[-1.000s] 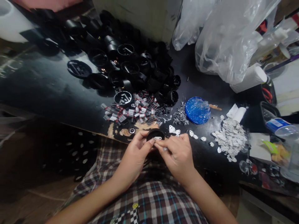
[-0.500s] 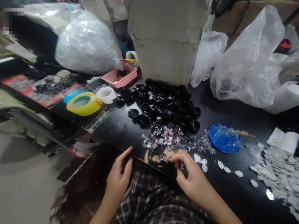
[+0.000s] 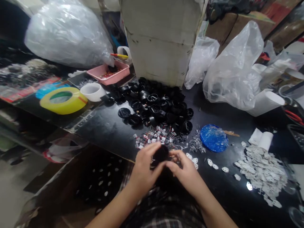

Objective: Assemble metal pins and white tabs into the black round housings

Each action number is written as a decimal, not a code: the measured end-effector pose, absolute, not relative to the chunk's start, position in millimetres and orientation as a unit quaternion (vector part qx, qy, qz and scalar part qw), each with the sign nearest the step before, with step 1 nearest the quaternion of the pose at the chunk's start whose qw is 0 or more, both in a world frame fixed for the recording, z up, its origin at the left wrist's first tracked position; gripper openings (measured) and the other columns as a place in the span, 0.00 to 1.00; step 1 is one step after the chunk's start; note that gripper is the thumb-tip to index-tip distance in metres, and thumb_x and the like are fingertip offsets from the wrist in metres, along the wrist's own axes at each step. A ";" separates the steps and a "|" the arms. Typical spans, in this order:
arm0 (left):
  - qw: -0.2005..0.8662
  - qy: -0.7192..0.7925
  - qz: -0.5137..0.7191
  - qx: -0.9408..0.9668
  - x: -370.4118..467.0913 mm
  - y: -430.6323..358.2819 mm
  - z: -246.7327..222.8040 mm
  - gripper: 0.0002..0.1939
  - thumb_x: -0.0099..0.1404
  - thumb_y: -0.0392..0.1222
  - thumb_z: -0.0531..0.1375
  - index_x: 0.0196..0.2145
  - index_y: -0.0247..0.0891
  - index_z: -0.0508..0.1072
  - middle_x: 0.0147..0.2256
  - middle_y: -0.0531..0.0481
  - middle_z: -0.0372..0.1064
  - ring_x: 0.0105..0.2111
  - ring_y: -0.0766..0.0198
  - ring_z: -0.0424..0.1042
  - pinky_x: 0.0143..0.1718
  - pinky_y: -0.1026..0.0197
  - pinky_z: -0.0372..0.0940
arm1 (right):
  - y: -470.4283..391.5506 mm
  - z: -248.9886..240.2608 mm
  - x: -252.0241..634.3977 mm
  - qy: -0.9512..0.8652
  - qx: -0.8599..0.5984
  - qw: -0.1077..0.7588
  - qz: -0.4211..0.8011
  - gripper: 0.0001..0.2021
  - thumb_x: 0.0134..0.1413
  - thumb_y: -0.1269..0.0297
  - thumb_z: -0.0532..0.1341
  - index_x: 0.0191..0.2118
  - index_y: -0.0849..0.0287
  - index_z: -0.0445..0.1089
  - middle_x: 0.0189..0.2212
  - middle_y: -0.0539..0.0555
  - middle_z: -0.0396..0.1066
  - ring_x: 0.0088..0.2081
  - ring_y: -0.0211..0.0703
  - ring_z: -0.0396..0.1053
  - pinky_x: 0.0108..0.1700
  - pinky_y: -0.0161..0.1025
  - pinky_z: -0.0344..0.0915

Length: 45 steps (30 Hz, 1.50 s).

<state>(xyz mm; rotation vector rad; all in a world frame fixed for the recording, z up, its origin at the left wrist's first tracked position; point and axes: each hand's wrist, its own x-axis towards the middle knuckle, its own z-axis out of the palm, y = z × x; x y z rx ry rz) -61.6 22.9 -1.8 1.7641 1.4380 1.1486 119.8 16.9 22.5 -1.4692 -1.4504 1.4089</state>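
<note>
In the head view my left hand [image 3: 143,166] is closed around a black round plastic cup [image 3: 161,154], held near the table's front edge. Close against it on the right is my right hand [image 3: 185,166], thumb and fingers pinched together at the cup's side. What sits in the right fingers is hidden and too small to name. Just beyond the hands lies a heap of small red-and-white and metal parts [image 3: 155,136]. Behind that heap rises a pile of similar black round cups [image 3: 154,109].
To the right are a blue lid with clear grease [image 3: 213,137], small metal pins [image 3: 196,142] and a heap of white plates [image 3: 263,174]. Yellow tape [image 3: 63,100], a white roll [image 3: 92,91] and a pink tray [image 3: 109,75] stand left. A tall box [image 3: 159,41] blocks the back.
My left hand, open and apart before, has come right and now grips a black cup. Both hands have met in front of the parts heap. The camera view has turned slightly right.
</note>
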 end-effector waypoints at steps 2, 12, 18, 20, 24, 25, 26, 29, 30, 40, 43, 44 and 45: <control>0.380 0.531 0.408 0.638 -54.5 3.9 0.1 0.27 0.62 0.40 0.64 0.59 0.51 0.68 0.59 0.47 0.68 0.60 0.52 0.63 0.64 0.50 0.54 | 23.1 27.0 115.3 -0.571 -0.571 0.306 0.504 0.09 0.57 0.58 0.60 0.40 0.57 0.68 0.31 0.49 0.71 0.33 0.39 0.69 0.36 0.37 0.64; 0.631 0.549 0.451 0.312 -90.4 28.0 -7.7 0.13 0.60 0.46 0.66 0.42 0.43 0.72 0.40 0.49 0.77 0.40 0.55 0.78 0.41 0.56 0.73 | 46.2 34.0 117.7 -0.711 -0.588 0.193 0.334 0.08 0.63 0.63 0.59 0.45 0.54 0.73 0.43 0.53 0.77 0.46 0.47 0.72 0.50 0.46 0.59; 0.681 0.489 0.499 0.219 -82.6 72.6 -5.3 0.14 0.59 0.43 0.67 0.41 0.38 0.72 0.41 0.49 0.74 0.40 0.59 0.77 0.47 0.55 0.71 | 72.2 17.9 117.9 -0.762 -0.632 0.053 0.132 0.07 0.61 0.69 0.57 0.42 0.60 0.71 0.38 0.59 0.75 0.40 0.50 0.72 0.45 0.48 0.54; 0.682 0.479 0.506 0.221 -74.3 80.0 -3.8 0.14 0.57 0.41 0.67 0.40 0.38 0.71 0.40 0.50 0.74 0.40 0.60 0.77 0.47 0.54 0.71 | 73.2 18.3 117.7 -0.762 -0.635 0.050 0.122 0.06 0.61 0.69 0.56 0.39 0.60 0.71 0.36 0.58 0.75 0.39 0.49 0.72 0.44 0.47 0.54; 0.670 0.477 0.529 0.209 -62.2 69.1 0.0 0.14 0.57 0.40 0.68 0.39 0.41 0.69 0.40 0.52 0.74 0.42 0.60 0.76 0.49 0.54 0.70 | 65.2 24.6 121.4 -0.734 -0.632 0.136 0.209 0.04 0.61 0.67 0.59 0.40 0.56 0.72 0.36 0.52 0.76 0.39 0.44 0.72 0.45 0.44 0.57; 0.676 0.472 0.530 0.198 -59.3 63.1 0.8 0.14 0.57 0.40 0.67 0.41 0.42 0.69 0.41 0.52 0.74 0.43 0.60 0.76 0.50 0.54 0.70 | 62.5 26.1 121.8 -0.715 -0.626 0.180 0.255 0.04 0.60 0.67 0.60 0.40 0.56 0.72 0.36 0.51 0.76 0.40 0.43 0.73 0.46 0.43 0.58; 0.691 0.462 0.525 0.183 -56.2 56.9 1.5 0.15 0.58 0.41 0.67 0.42 0.43 0.70 0.42 0.51 0.75 0.44 0.59 0.76 0.50 0.54 0.70 | 60.2 27.2 121.6 -0.693 -0.617 0.221 0.300 0.04 0.59 0.68 0.61 0.39 0.55 0.73 0.37 0.50 0.77 0.41 0.42 0.73 0.46 0.42 0.59; 0.748 0.425 0.496 0.122 -45.6 42.1 3.7 0.15 0.61 0.41 0.65 0.46 0.43 0.70 0.45 0.49 0.76 0.44 0.58 0.77 0.51 0.53 0.69 | 55.9 27.8 118.2 -0.666 -0.605 0.265 0.348 0.05 0.58 0.70 0.62 0.39 0.56 0.74 0.39 0.51 0.77 0.43 0.43 0.73 0.47 0.42 0.61; 0.758 0.417 0.491 0.101 -42.3 39.0 4.8 0.15 0.62 0.41 0.65 0.47 0.43 0.71 0.45 0.49 0.76 0.44 0.58 0.77 0.51 0.54 0.69 | 55.4 27.3 116.9 -0.672 -0.606 0.261 0.336 0.05 0.58 0.70 0.61 0.40 0.56 0.74 0.39 0.52 0.77 0.43 0.45 0.73 0.48 0.43 0.61; 0.777 0.340 0.530 -0.020 -29.9 34.3 4.2 0.08 0.61 0.38 0.66 0.38 0.44 0.74 0.38 0.48 0.81 0.35 0.58 0.80 0.40 0.56 0.72 | 64.1 19.3 120.3 -0.682 -0.527 0.317 0.395 0.10 0.60 0.59 0.57 0.36 0.52 0.76 0.35 0.54 0.77 0.39 0.50 0.76 0.41 0.43 0.70; 0.773 0.334 0.539 -0.021 -33.1 38.8 -8.6 0.10 0.58 0.37 0.68 0.38 0.44 0.75 0.36 0.47 0.81 0.34 0.58 0.80 0.39 0.58 0.71 | 70.1 13.0 123.0 -0.704 -0.498 0.303 0.406 0.12 0.60 0.55 0.57 0.38 0.50 0.77 0.35 0.54 0.77 0.39 0.49 0.76 0.44 0.42 0.71; 0.770 0.334 0.543 -0.016 -34.4 39.4 -13.9 0.12 0.57 0.38 0.69 0.40 0.43 0.75 0.36 0.46 0.81 0.35 0.57 0.80 0.39 0.59 0.71 | 71.8 9.8 125.3 -0.717 -0.491 0.289 0.403 0.12 0.60 0.55 0.56 0.39 0.49 0.77 0.36 0.54 0.77 0.40 0.48 0.76 0.45 0.41 0.71; 0.766 0.334 0.550 -0.011 -35.8 39.6 -19.6 0.15 0.56 0.38 0.70 0.41 0.43 0.74 0.36 0.46 0.81 0.35 0.57 0.80 0.40 0.58 0.70 | 73.8 5.8 128.4 -0.730 -0.486 0.273 0.395 0.13 0.61 0.55 0.56 0.41 0.48 0.77 0.38 0.53 0.77 0.42 0.48 0.76 0.45 0.41 0.71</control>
